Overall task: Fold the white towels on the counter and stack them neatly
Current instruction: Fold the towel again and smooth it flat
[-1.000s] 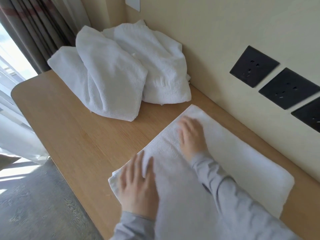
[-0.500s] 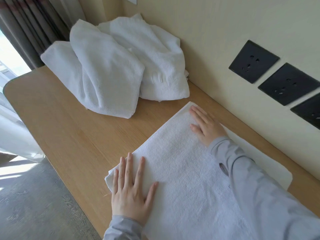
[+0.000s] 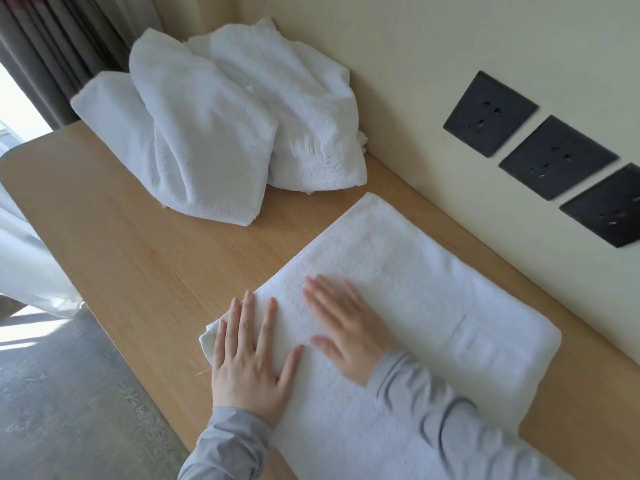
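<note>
A white towel [image 3: 408,271] lies flat and folded on the wooden counter [image 3: 138,244], running from the wall side toward me. My left hand [image 3: 252,355] presses flat on its near left corner with fingers spread. My right hand [image 3: 346,327] lies flat on the towel just beside it, fingers straight. A loose heap of white towels [image 3: 221,119] sits at the far end of the counter against the wall, two of them draped over each other.
Three black wall sockets [image 3: 554,157] are set in the cream wall at the right. The counter's rounded front edge drops to a grey floor [image 3: 69,393] at the left. Dark curtains [image 3: 59,39] hang at the far left by a window.
My right hand has slid back from the towel's far edge to a spot beside my left hand. My left hand has stayed on the near corner.
</note>
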